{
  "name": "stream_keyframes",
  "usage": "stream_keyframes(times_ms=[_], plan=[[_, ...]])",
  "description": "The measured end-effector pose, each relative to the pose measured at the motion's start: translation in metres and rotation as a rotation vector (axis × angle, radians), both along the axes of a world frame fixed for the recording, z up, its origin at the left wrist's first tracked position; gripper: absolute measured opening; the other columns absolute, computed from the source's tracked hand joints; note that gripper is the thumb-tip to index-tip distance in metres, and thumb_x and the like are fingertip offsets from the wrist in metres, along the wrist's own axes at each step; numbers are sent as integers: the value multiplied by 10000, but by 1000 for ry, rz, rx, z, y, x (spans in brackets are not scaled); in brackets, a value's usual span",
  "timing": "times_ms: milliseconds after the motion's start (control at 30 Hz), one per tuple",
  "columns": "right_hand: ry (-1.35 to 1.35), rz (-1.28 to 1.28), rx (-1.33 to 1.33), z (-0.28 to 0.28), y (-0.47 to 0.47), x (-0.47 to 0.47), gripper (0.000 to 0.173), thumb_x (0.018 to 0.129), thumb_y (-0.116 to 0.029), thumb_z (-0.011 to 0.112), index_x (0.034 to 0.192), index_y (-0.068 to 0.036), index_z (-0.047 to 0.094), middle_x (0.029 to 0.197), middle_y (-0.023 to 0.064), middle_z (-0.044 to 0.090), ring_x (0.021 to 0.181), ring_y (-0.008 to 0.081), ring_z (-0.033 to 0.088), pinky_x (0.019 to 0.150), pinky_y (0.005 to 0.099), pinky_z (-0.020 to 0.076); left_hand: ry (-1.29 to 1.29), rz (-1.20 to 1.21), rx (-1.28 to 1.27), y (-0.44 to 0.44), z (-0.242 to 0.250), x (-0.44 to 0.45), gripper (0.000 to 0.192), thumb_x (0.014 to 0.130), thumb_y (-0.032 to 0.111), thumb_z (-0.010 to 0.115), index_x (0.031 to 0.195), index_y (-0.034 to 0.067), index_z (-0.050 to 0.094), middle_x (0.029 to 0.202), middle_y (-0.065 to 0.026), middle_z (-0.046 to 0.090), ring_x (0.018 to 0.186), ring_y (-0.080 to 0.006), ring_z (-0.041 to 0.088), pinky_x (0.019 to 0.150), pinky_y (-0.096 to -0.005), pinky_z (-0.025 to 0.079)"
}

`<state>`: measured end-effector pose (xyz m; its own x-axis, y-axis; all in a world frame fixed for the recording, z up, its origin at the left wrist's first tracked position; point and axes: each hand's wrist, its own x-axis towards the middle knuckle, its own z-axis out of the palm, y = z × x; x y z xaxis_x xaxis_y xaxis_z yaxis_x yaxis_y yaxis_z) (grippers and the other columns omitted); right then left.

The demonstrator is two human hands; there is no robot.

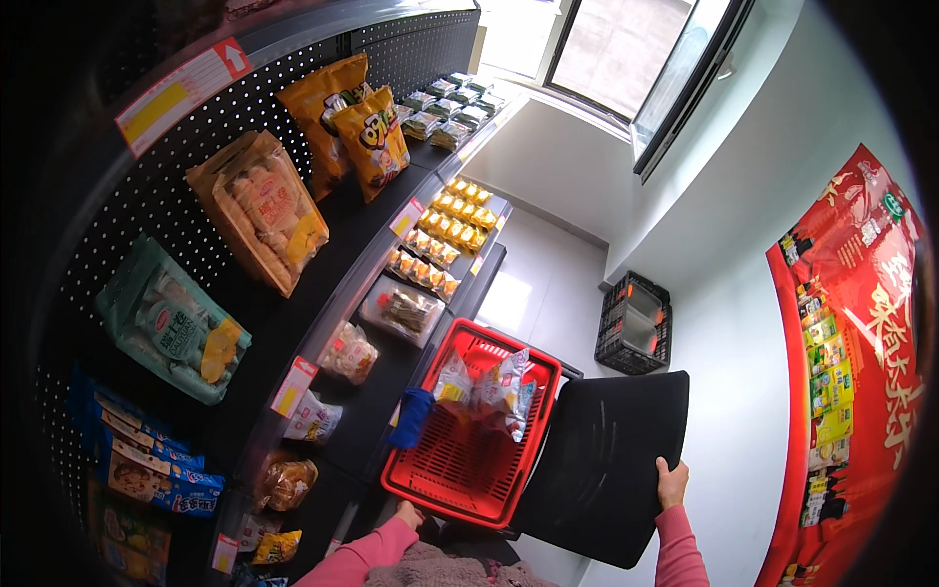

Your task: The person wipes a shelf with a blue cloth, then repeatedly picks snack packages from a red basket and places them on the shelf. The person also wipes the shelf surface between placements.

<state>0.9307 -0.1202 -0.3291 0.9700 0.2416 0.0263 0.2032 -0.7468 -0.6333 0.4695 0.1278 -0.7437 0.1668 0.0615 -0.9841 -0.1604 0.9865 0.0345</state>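
My right hand (671,482) grips the outer edge of a black chair's flat panel (605,462), its thumb on top. My left hand (410,515) is low, just below the near left corner of a red plastic shopping basket (469,506); its fingers are partly hidden, so its hold cannot be told. Several silvery snack bags (502,381) lie in the far half of the basket. A dark blue cloth-like item (412,418) hangs over the basket's left rim.
At left, black shelving (345,286) holds bagged snacks (268,209), orange chip bags (374,143) and small packets (462,213). A black crate (634,323) stands on the floor by the white wall. A red poster (851,367) hangs at right; an open window (623,51) is beyond.
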Motion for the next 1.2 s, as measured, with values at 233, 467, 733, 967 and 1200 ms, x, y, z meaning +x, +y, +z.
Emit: stream_keyframes(times_ms=[233, 467, 733, 967, 1200], plan=[[32, -3, 3, 4, 2, -2, 329, 912, -146, 701, 1132, 97, 674, 1049, 242, 738, 958, 361, 710, 889, 419, 538, 219, -44, -6, 5, 59, 5, 402, 1008, 430, 421, 1094, 80, 598, 922, -166, 651, 794, -361, 658, 779, -651, 555], [28, -2, 9, 1, 0, -1, 325, 912, -146, 700, 1140, 84, 670, 1052, 259, 729, 968, 402, 700, 902, 435, 526, 41, -511, 138, 26, 143, -13, 417, 1050, 303, 380, 1329, 16, 497, 1303, -237, 635, 1146, -392, 664, 984, -574, 520], [42, 5, 32, -5, -3, 4, 341, 911, -139, 696, 1166, 85, 664, 1074, 267, 725, 992, 409, 697, 917, 436, 521, -39, -745, 274, 36, 188, -25, 548, 1005, 311, 575, 1449, 11, 459, 1319, -191, 652, 1112, -302, 701, 874, -397, 588], [37, 6, 7, -11, -6, 8, 366, 910, -173, 707, 1173, 79, 670, 1082, 238, 736, 987, 371, 706, 922, 423, 532, -81, -676, 405, 37, 199, -29, 451, 1022, 342, 601, 1342, 34, 525, 1244, -164, 694, 1019, -239, 734, 746, -331, 611], [-306, -47, -145, 14, 17, -17, 442, 942, -181, 674, 1315, 35, 580, 1265, 230, 644, 1160, 410, 601, 1060, 463, 442, -24, -703, 457, 47, 213, -50, 407, 1018, 357, 609, 1285, 50, 601, 1150, -117, 734, 934, -188, 740, 730, -296, 597]])
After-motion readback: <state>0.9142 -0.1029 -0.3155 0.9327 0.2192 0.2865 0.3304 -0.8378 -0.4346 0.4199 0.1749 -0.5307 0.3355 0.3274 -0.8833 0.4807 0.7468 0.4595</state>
